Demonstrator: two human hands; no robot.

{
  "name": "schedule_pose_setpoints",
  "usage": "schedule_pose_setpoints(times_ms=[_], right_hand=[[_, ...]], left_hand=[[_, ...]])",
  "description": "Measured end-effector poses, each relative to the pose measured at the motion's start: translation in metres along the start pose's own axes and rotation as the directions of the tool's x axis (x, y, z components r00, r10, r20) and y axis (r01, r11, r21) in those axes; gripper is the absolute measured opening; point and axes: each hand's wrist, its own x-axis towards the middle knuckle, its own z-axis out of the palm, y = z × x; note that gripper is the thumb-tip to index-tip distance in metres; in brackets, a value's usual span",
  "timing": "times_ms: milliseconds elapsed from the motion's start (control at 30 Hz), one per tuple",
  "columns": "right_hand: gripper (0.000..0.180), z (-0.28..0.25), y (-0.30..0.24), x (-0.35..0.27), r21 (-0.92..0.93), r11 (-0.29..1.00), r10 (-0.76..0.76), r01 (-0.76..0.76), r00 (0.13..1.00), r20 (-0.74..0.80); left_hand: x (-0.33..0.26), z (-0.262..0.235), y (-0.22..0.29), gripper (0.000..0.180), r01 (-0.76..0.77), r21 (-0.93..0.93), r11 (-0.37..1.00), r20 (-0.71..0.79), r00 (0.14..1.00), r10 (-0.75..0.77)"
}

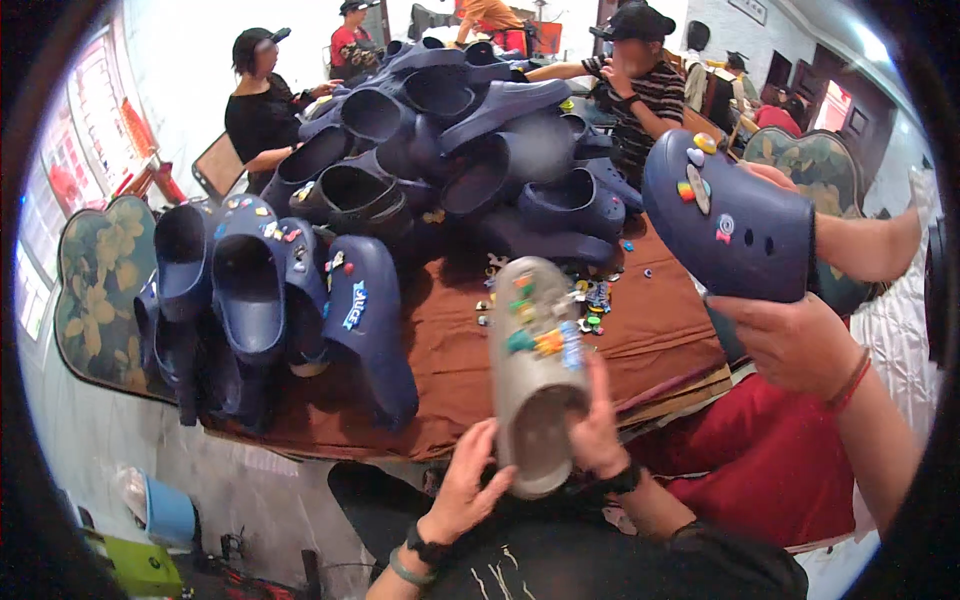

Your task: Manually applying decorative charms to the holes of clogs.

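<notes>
A grey-beige clog [545, 420] with colourful charms on its toe is held upright over the near table edge, slightly blurred. My right hand [600, 430] grips its right side by the opening, partly inside it. At the heel's left side, the thumb and fingers of my left hand [462, 490] hold the rim. Small loose charms [595, 305] lie on the brown cloth beyond the clog. On the right, another person's hands [800, 345] hold a dark blue clog [740, 220] with charms; one hand is pushed inside it.
A tall heap of dark blue clogs [440, 130] covers the far table. Charm-decorated clogs [250, 290] stand at the left edge of the brown cloth [450, 370]. Several people [265, 110] are around the table. A blue bin [168, 510] stands on the floor, lower left.
</notes>
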Motion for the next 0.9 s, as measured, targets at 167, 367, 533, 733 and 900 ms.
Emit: schedule_pose_setpoints(times_ms=[167,367,533,733,900], right_hand=[[0.068,-0.113,0.039,0.020,-0.130,0.992,-0.047,-0.002,0.926,-0.375],[0.049,-0.273,0.176,0.059,-0.327,0.936,-0.299,0.128,0.779,-0.551],[0.048,-0.210,0.127,0.109,-0.823,0.564,-0.518,0.060,0.802,-0.296],[0.054,-0.110,0.101,0.192,-0.922,0.325,-0.437,0.212,0.898,0.053],[0.039,-0.089,0.122,0.253,-0.969,0.149,-0.205,0.199,0.964,0.167]], left_hand=[[0.012,0.020,-0.036,0.047,-0.141,0.217,0.966,0.144,0.983,0.111],[0.013,0.029,-0.054,0.043,-0.151,0.252,0.956,0.278,0.957,0.078],[0.008,0.014,-0.068,0.044,-0.114,0.335,0.935,0.243,0.969,0.031],[0.013,0.006,-0.068,0.044,0.058,0.262,0.963,0.252,0.959,-0.126],[0.010,0.008,-0.074,0.040,0.058,0.164,0.985,0.237,0.967,-0.096]])
